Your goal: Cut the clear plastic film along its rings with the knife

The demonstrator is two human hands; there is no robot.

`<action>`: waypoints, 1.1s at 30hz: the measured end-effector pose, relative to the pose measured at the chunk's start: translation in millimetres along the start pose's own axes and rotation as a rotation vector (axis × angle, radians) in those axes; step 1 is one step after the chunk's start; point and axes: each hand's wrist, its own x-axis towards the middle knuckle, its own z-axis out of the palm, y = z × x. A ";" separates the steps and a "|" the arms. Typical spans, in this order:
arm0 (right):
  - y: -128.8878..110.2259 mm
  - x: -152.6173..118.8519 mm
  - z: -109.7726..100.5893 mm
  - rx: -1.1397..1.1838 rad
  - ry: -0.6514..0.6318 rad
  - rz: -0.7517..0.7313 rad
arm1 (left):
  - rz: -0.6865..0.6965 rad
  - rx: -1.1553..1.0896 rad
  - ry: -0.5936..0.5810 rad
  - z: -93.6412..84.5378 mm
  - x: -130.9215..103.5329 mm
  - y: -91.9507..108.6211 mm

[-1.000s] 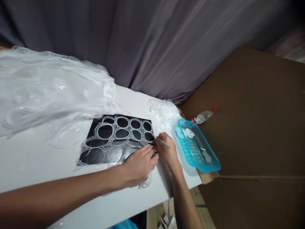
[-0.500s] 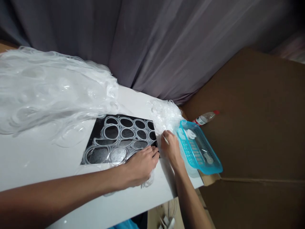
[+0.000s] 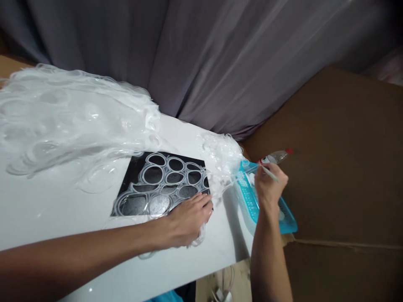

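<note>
The clear sheet of rings (image 3: 166,178) lies on the black board (image 3: 127,184), covering most of it; its pale outlines stand out against the dark surface. Several rings near the board's middle row appear flattened or overlapped. The left hand (image 3: 190,220) rests palm down across the board's near right corner, fingers extended and close together, touching the sheet. A white clump (image 3: 199,239) shows beneath that palm, just off the board's near edge.

Clear strands (image 3: 242,170) run from the board's right edge toward the right hand (image 3: 270,184), which is well to the right of the board. That hand is closed around a slim pale tool (image 3: 270,172); the tool's exact type cannot be told. It is positioned over a blue basket (image 3: 247,203), right of the board, whose contents are partly hidden.

A loose clear heap (image 3: 223,151) lies beyond the board's far right corner. A larger pile of clear sheets (image 3: 78,113) occupies the white desk (image 3: 25,209) left of and beyond the board. A red-capped bottle (image 3: 277,157) is farther right, behind the basket
</note>
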 end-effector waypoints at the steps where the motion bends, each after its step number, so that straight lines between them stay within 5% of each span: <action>1: 4.0 2.8 -5.6 -0.012 0.031 0.017 | -0.019 -0.041 0.006 -2.8 0.2 0.6; 8: 37.6 23.5 -28.1 -0.068 0.108 0.069 | -0.048 -0.116 0.012 -5.7 -1.6 1.0; 11: 34.0 25.0 -42.5 0.039 0.027 0.033 | -0.067 -0.175 0.060 -7.1 -1.5 2.6; 20: -84.7 -49.2 -95.9 0.719 -0.613 -0.178 | -0.199 -0.439 0.308 -19.9 4.2 10.7; 25: -110.5 -70.3 -118.2 1.001 -0.921 -0.299 | -0.167 -0.580 0.295 -20.7 3.8 7.8; 29: -104.3 -61.1 -110.9 1.050 -0.904 -0.221 | -0.193 -0.588 0.261 -25.1 5.6 8.2; 33: -95.1 -52.7 -65.9 1.023 -0.771 0.007 | -0.114 -0.299 0.201 -22.5 5.0 12.3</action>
